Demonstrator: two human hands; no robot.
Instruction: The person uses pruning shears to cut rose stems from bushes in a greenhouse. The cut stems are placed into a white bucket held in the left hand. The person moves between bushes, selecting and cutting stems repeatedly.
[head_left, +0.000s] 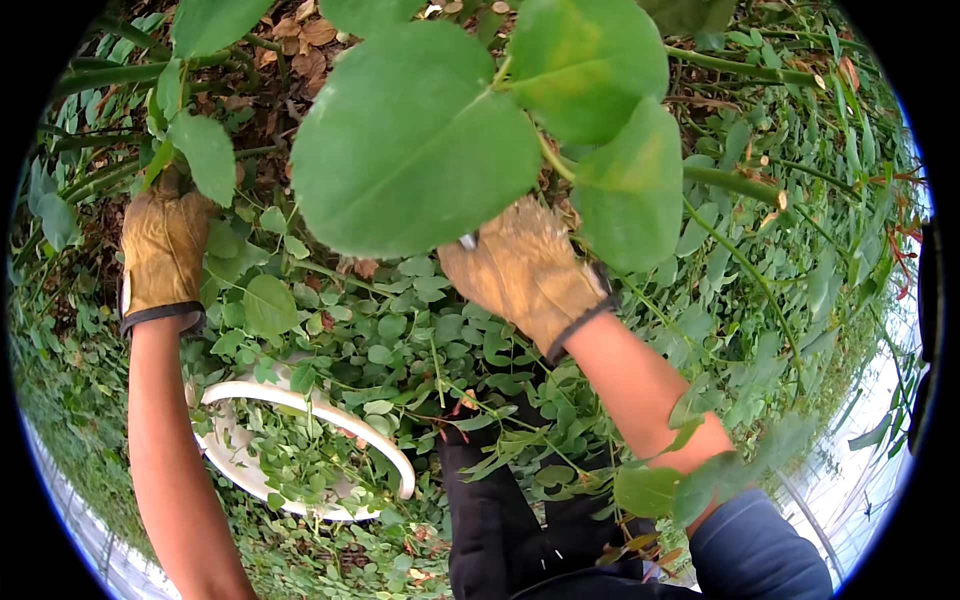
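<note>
My left hand (166, 244), in a tan leather work glove with a dark cuff, reaches among leafy stems at the left. Its fingertips are at a green leaf (202, 154) and partly hidden, so its grip cannot be made out. My right hand (525, 270), in a matching glove, is curled near the centre. A small bit of a metal tool (469, 241) shows at its edge; the rest is hidden by the glove and a large green leaf (420, 142) close to the camera. The leaves look like those of a rose bush.
A white bucket (232, 476) with a raised curved handle (322, 409) stands below my left hand, with leafy cuttings inside. Thick cut stems (739, 182) jut in from the upper right. Dry brown leaves (311, 41) litter the ground at the top. Foliage surrounds my dark trousers (495, 517).
</note>
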